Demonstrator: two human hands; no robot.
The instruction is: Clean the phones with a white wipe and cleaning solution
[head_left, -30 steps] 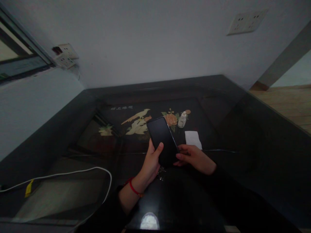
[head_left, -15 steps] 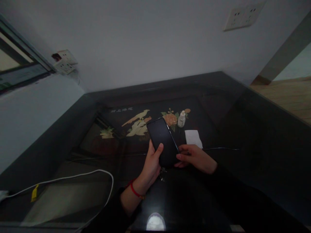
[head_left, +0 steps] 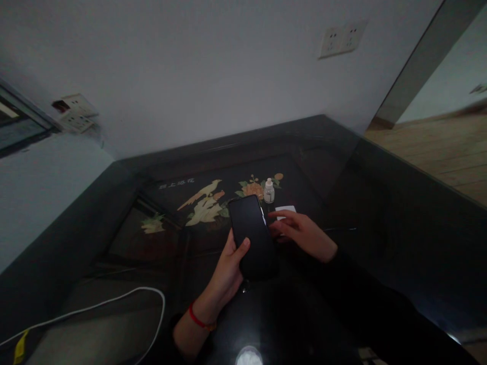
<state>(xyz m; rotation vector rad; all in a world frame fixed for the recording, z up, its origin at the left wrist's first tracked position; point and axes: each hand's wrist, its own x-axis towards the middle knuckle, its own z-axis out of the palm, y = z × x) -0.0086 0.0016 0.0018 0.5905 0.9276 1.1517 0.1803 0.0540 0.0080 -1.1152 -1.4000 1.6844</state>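
My left hand (head_left: 228,268) grips a black phone (head_left: 253,238) with a dark screen, thumb across its left edge, and a red band circles that wrist. My right hand (head_left: 300,230) is beside the phone's right edge, fingers stretched forward over a white folded cloth (head_left: 286,209) on the table; it holds nothing that I can see. A small white bottle (head_left: 269,191) stands just beyond the cloth and the phone's top corner.
A dark glossy table (head_left: 380,203) with an inlaid bird-and-flower picture (head_left: 207,203) fills the corner. A white cable (head_left: 114,304) loops at the lower left. Wall sockets (head_left: 342,38) sit above, another socket (head_left: 76,114) at left. Wooden floor (head_left: 437,147) lies to the right.
My right hand has left the phone's lower right edge and reached forward over the white cloth. The left hand keeps the phone. The view has swung a little to the right.
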